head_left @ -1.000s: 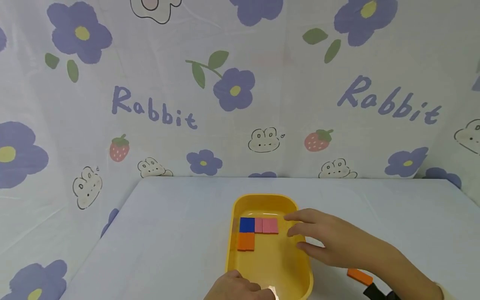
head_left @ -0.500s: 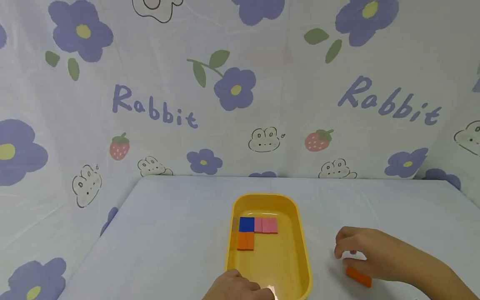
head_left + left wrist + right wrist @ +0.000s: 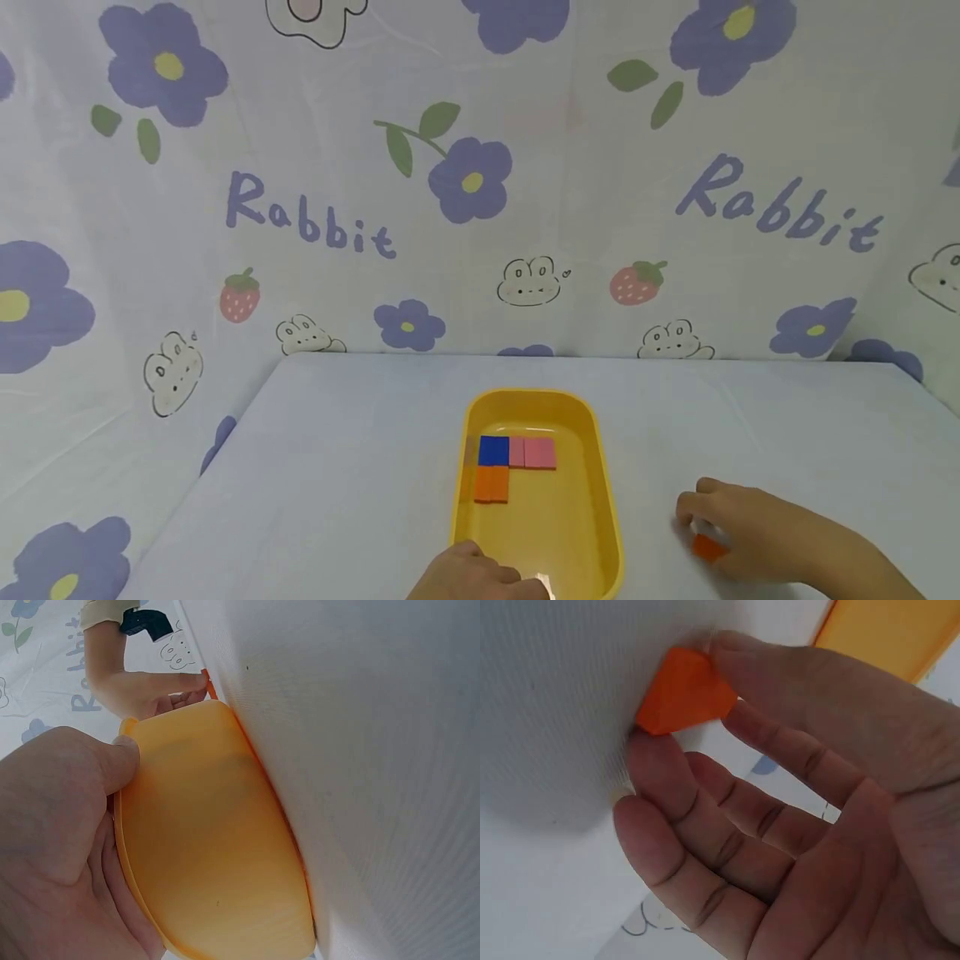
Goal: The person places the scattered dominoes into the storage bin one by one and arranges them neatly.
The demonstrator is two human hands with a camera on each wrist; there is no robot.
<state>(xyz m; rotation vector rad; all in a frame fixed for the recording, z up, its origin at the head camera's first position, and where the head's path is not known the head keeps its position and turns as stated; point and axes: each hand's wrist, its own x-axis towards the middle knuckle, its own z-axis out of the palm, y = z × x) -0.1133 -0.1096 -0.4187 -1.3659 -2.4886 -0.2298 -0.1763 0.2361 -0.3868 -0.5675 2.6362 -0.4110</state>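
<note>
My left hand (image 3: 476,575) holds the near rim of a yellow plastic tray (image 3: 558,525). In the left wrist view the thumb lies over the rim, with the fingers outside the tray wall (image 3: 210,832). To the right of the tray, my right hand (image 3: 768,533) pinches an orange block (image 3: 707,548) at the tabletop. The right wrist view shows that orange block (image 3: 686,690) between thumb and fingertip, the other fingers loosely bent. Inside the tray, a blue piece (image 3: 494,451) and pink pieces (image 3: 538,453) form a row, with orange pieces (image 3: 492,484) below the blue.
A white table (image 3: 345,467) carries the tray. Behind it hangs a cloth (image 3: 570,167) printed with flowers, rabbits and strawberries. In the left wrist view, a dark device (image 3: 146,624) sits on the right wrist.
My right hand has moved from over the tray's right side to the orange block on the table and taken hold of it. The left hand and tray have stayed in place.
</note>
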